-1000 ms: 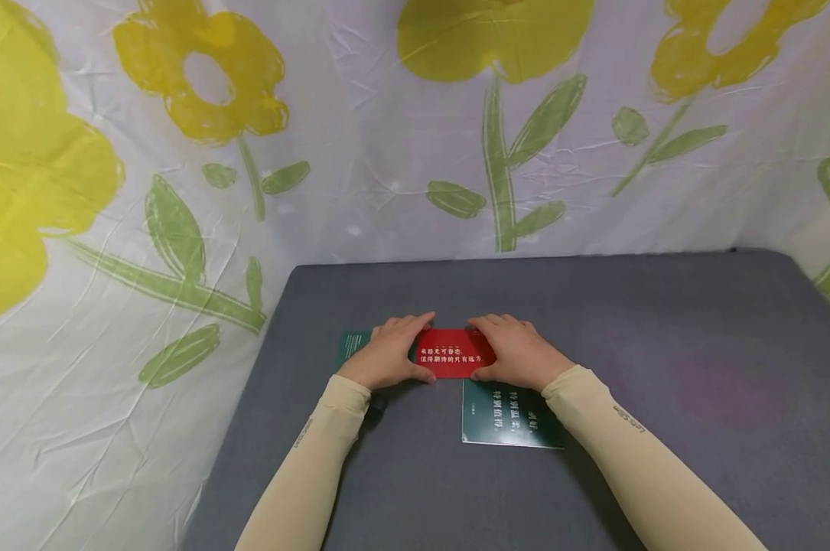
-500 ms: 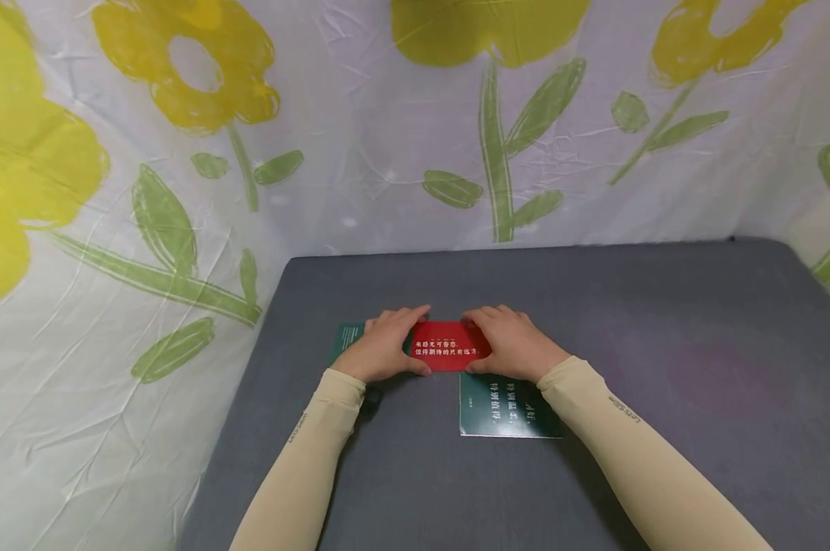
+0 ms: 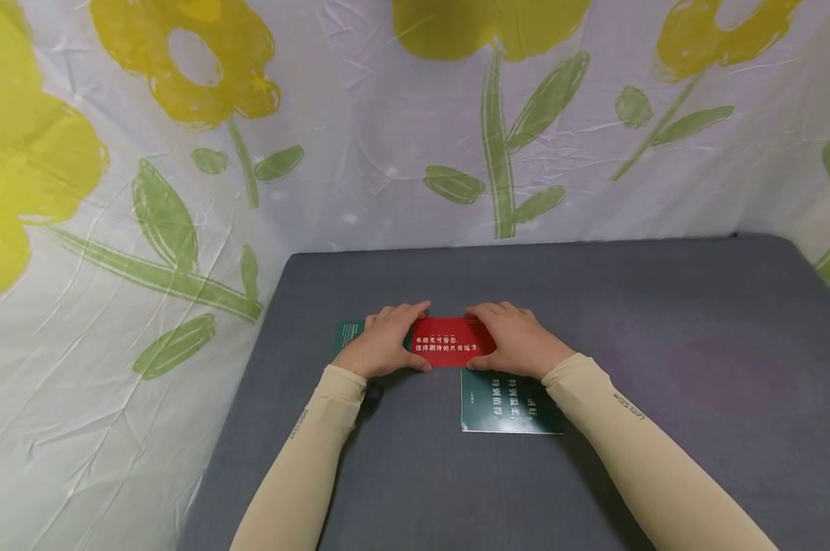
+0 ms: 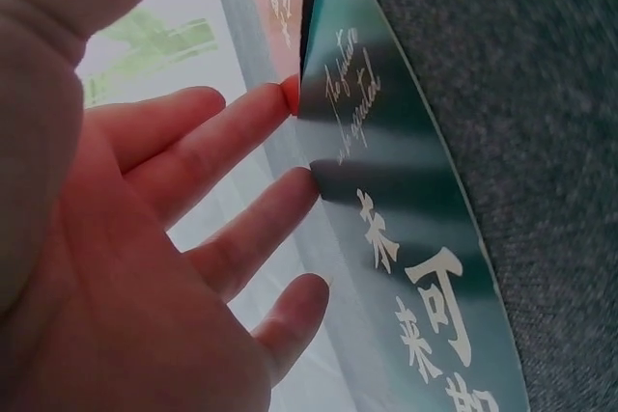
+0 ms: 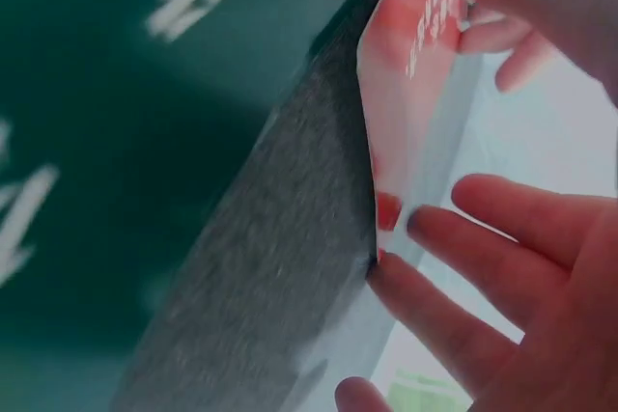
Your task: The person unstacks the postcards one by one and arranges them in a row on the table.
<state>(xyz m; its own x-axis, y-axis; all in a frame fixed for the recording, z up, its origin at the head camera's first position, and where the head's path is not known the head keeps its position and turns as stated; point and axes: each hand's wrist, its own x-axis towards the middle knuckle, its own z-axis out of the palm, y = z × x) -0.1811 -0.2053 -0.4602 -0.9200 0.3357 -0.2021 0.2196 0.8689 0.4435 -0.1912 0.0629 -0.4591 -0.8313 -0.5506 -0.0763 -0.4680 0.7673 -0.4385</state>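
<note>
A red card printed with white characters lies flat between my two hands in the head view. My left hand holds its left end, thumb along the near edge and fingers at the far edge. My right hand grips the right end in the same way. Under and beside the left hand is a green card with white writing, partly covered by that hand in the head view. Another green card lies nearer the body, below the right hand. In the right wrist view, the red card's edge stands slightly above the grey cloth.
A grey-covered table carries all the cards. Behind it and along the left hangs a white curtain with yellow flowers and green leaves. Both forearms wear beige sleeves.
The table and hands sit slightly higher in the head view than a second ago. Both hands keep their hold on the red card, and the green cards have not moved on the table.
</note>
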